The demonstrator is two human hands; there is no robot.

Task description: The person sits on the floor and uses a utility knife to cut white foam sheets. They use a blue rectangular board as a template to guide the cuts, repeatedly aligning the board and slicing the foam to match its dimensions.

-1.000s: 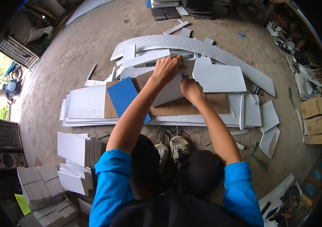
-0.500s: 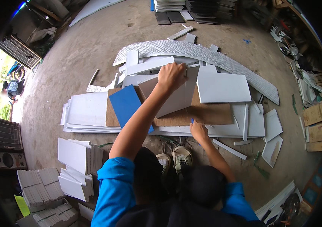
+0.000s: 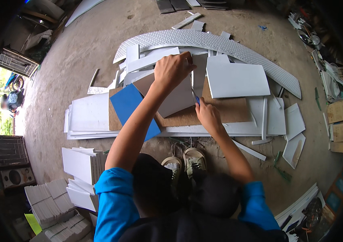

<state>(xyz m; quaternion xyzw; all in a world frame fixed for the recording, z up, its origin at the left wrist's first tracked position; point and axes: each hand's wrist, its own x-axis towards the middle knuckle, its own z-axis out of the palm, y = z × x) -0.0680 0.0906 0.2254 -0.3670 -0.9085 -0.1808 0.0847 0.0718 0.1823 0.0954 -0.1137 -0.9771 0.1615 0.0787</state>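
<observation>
My left hand [image 3: 173,69] is closed over the top edge of a pale grey-white board [image 3: 176,101], holding it tilted up on a brown wooden board [image 3: 232,111]. Closed around the blue handle of a thin-bladed knife [image 3: 197,99] is my right hand [image 3: 209,116]. Its blade points upward along the board's right side, where a narrow strip [image 3: 200,72] of the same pale material stands. A blue panel [image 3: 125,103] lies slantwise under my left forearm. Right of the strip rests a loose white panel [image 3: 238,80].
Under the brown board are stacked white sheets [image 3: 90,115]. Behind lie offcuts and a long textured white strip [image 3: 203,40]. Stacks of white boards [image 3: 80,163] stand at lower left. Cartons [image 3: 338,113] line the right side. Outside the doorway a person [image 3: 13,99] is beside a motorbike.
My right hand has risen from the brown board's near edge to the pale board's right side, bringing the knife blade against it. My left hand keeps its hold on the top edge.
</observation>
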